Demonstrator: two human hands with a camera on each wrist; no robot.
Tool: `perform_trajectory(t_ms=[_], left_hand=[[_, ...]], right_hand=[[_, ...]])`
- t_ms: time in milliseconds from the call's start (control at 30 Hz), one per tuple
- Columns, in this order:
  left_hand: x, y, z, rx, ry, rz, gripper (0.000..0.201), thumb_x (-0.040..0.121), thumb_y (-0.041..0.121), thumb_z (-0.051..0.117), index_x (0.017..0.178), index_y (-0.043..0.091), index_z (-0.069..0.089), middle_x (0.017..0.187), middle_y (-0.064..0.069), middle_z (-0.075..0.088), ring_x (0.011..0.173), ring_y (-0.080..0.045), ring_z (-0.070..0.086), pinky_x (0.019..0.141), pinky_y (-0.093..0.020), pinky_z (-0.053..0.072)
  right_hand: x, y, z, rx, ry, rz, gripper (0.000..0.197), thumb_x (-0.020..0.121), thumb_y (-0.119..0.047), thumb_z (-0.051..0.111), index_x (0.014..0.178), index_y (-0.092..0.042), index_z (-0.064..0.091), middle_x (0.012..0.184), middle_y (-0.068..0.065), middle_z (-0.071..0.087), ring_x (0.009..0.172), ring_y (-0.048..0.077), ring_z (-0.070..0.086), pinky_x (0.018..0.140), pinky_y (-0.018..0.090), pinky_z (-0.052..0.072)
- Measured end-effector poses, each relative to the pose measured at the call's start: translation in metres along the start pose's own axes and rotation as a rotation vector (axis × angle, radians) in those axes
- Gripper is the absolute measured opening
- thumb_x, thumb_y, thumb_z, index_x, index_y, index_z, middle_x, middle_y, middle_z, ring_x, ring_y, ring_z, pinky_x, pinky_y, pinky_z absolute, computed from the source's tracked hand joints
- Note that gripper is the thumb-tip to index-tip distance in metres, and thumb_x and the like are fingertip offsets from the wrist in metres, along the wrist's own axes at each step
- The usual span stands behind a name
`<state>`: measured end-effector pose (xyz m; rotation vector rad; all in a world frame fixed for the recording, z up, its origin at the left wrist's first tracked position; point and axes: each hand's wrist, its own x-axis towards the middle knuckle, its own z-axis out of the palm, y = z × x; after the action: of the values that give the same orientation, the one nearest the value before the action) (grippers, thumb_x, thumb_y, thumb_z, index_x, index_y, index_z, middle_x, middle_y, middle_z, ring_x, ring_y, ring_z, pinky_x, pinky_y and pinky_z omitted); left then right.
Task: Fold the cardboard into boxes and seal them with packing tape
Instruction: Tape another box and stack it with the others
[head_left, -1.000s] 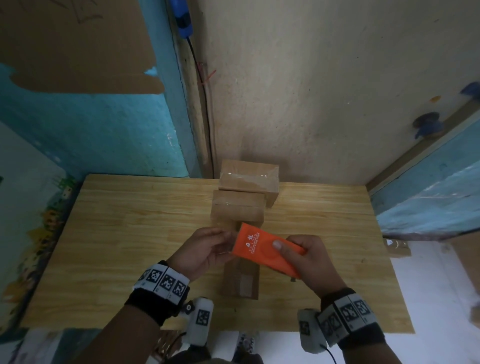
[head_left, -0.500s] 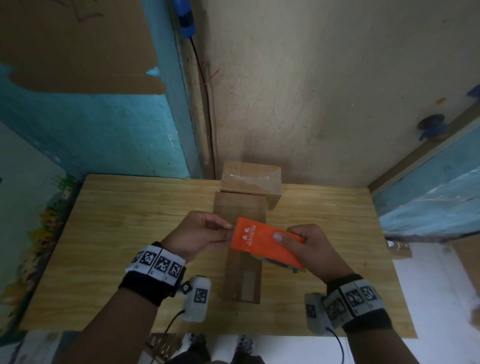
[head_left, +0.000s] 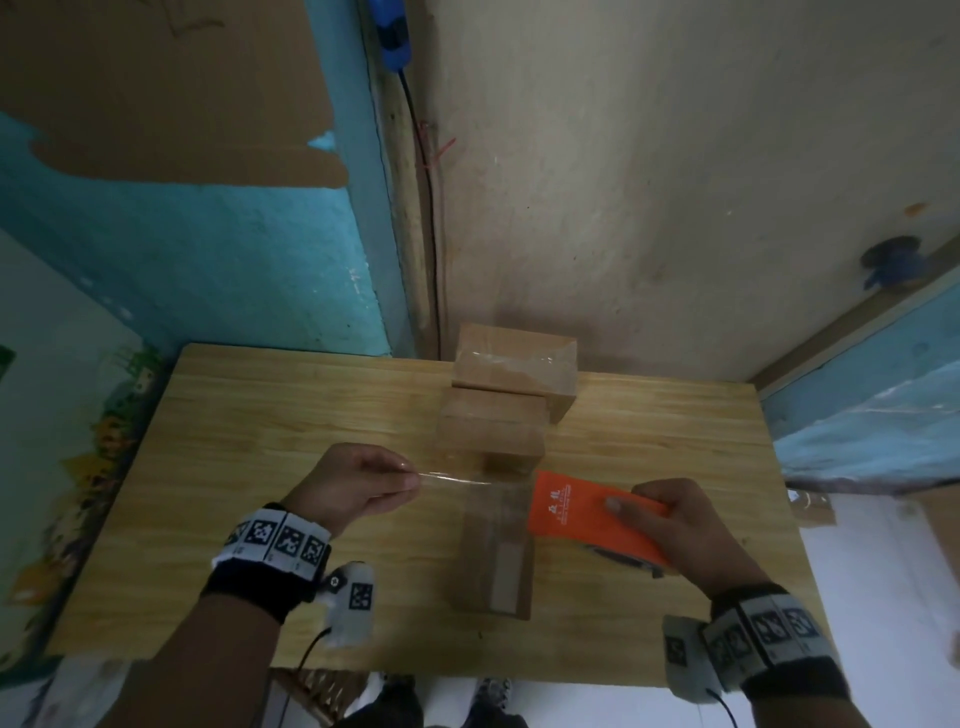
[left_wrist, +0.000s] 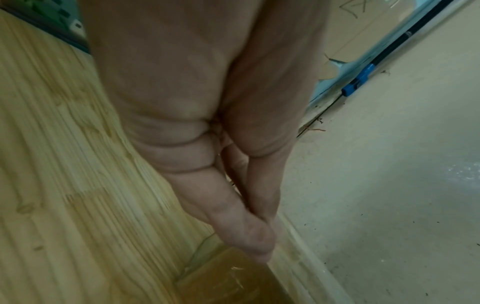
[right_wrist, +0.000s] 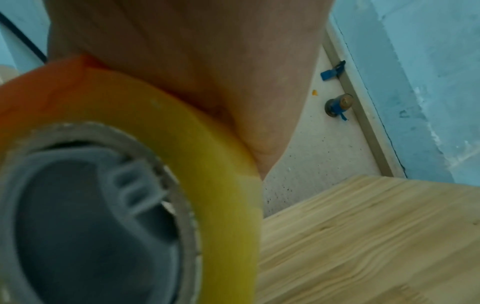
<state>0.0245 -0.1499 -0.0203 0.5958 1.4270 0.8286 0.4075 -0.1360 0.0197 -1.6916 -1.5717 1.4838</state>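
Observation:
My right hand (head_left: 660, 525) grips an orange tape dispenser (head_left: 582, 514) above the wooden table (head_left: 260, 415); the right wrist view shows its yellowish tape roll (right_wrist: 207, 144) up close. My left hand (head_left: 363, 480) pinches the free end of a clear tape strip (head_left: 457, 480) that is stretched from the dispenser. Below the strip a narrow cardboard box (head_left: 498, 556) lies lengthwise on the table. Two taped boxes (head_left: 493, 431) (head_left: 514, 364) sit behind it toward the wall.
The table stands in a corner, with a beige wall (head_left: 675, 182) behind and a blue wall (head_left: 208, 260) at the left. A black cable (head_left: 431, 234) runs down the corner. White floor (head_left: 883, 597) shows at the right, past the table's edge.
My hands have drawn apart: the left moved left with the tape end, the right moved right with the dispenser, so a length of clear tape now spans between them.

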Motion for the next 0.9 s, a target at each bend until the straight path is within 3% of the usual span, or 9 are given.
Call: perform_trajectory(t_ms=[100,233,433,567,667,900], left_hand=[[0.006,-0.002,-0.002,-0.032,-0.009,-0.020,0.025,0.079,-0.008,0.080,0.102,-0.012,0.071,0.102,-0.026,0.075,0.093,-0.032,0.077,0.075,-0.029,0.062],[0.010,-0.005,-0.002,-0.067,-0.027,-0.057,0.023,0.081,-0.009,0.077,0.103,-0.013,0.070,0.105,-0.027,0.075,0.102,-0.036,0.075,0.084,-0.034,0.063],[0.014,-0.009,-0.009,-0.145,0.014,-0.094,0.015,0.081,-0.011,0.075,0.096,-0.010,0.073,0.105,-0.027,0.075,0.101,-0.035,0.075,0.087,-0.035,0.062],[0.017,-0.012,-0.017,-0.142,0.054,-0.114,0.020,0.079,-0.012,0.077,0.098,-0.012,0.072,0.102,-0.028,0.075,0.095,-0.034,0.076,0.081,-0.032,0.064],[0.018,-0.020,-0.015,-0.108,0.085,-0.134,0.021,0.080,-0.013,0.077,0.101,-0.014,0.071,0.099,-0.028,0.075,0.091,-0.033,0.077,0.071,-0.027,0.063],[0.028,-0.045,0.001,-0.120,0.133,-0.139,0.021,0.080,-0.012,0.078,0.100,-0.013,0.072,0.096,-0.026,0.076,0.090,-0.034,0.077,0.071,-0.029,0.064]], right_hand=[[0.000,-0.002,0.000,-0.018,-0.014,0.016,0.100,0.054,-0.090,0.078,0.078,0.007,0.073,0.072,0.027,0.071,0.055,0.037,0.069,0.045,0.034,0.053],[0.001,-0.004,0.001,-0.044,0.006,0.008,0.082,0.064,-0.075,0.076,0.077,0.006,0.074,0.070,0.026,0.071,0.062,0.050,0.068,0.046,0.037,0.054],[0.004,-0.010,0.007,0.000,-0.008,0.001,0.074,0.070,-0.070,0.077,0.076,0.004,0.075,0.071,0.027,0.071,0.062,0.053,0.068,0.047,0.039,0.053],[0.011,-0.012,0.016,-0.029,-0.049,0.000,0.075,0.078,-0.069,0.082,0.077,0.006,0.073,0.070,0.026,0.069,0.057,0.043,0.069,0.045,0.034,0.053],[0.015,-0.009,0.018,-0.062,-0.065,0.022,0.062,0.081,-0.057,0.078,0.078,0.005,0.074,0.072,0.025,0.071,0.053,0.030,0.067,0.045,0.033,0.052],[0.017,-0.002,0.016,-0.090,-0.061,0.068,0.053,0.080,-0.055,0.077,0.074,-0.002,0.075,0.064,0.015,0.072,0.049,0.025,0.066,0.045,0.033,0.051]])
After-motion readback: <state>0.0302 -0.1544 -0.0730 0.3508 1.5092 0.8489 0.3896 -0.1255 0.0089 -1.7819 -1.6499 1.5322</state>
